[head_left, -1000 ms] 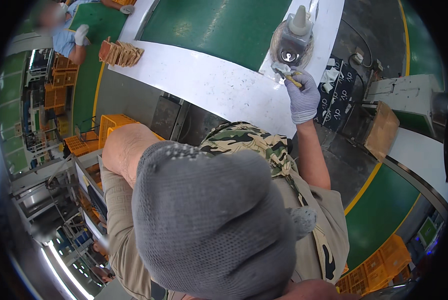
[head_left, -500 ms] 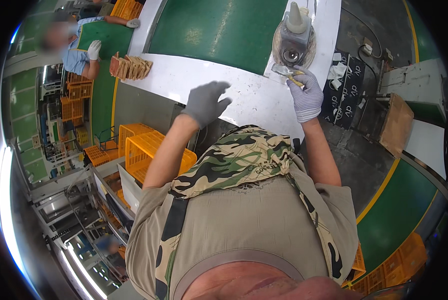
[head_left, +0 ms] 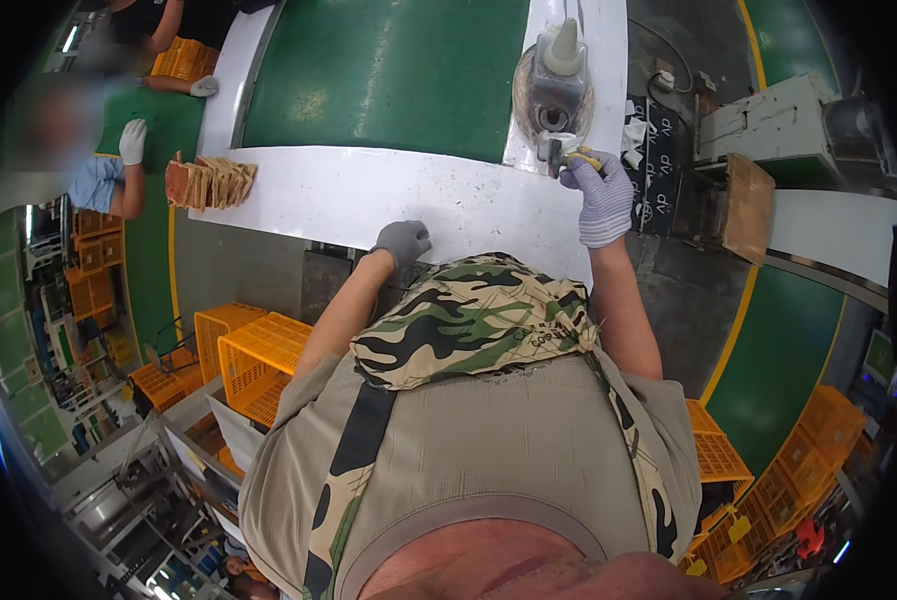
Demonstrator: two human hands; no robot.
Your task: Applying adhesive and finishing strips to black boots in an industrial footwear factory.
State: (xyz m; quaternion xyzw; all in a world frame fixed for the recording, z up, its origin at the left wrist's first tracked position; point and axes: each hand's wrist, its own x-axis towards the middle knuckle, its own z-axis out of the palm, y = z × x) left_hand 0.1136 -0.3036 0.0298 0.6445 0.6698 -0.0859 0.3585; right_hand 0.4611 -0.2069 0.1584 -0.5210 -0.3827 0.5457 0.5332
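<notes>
My right hand (head_left: 603, 200), in a white-and-grey striped glove, pinches a small yellow-handled tool (head_left: 584, 158). The tool's dark, flat end is beside a grey, squarish bottle (head_left: 556, 92) with a pale cone-shaped nozzle. That bottle rests on a round, pale, stringy-looking base (head_left: 520, 92) on the white table (head_left: 358, 185). Whether the tool touches the bottle, I cannot tell. My left hand (head_left: 402, 242), in a plain grey glove, is curled closed at the table's near edge, and nothing shows in it.
A row of thin brown pieces (head_left: 211, 183) stands on the table's left part. Beyond lies a green belt (head_left: 388, 75). A co-worker's white-gloved hand (head_left: 133, 141) is at far left. Orange crates (head_left: 258, 365) sit left of me, and a cardboard sheet (head_left: 748, 210) leans at right.
My left hand has dropped toward the table's near edge and closed from spread fingers. My right hand stays by the bottle, the tool's end now turned nearer the bottle's base. The whole view has shifted.
</notes>
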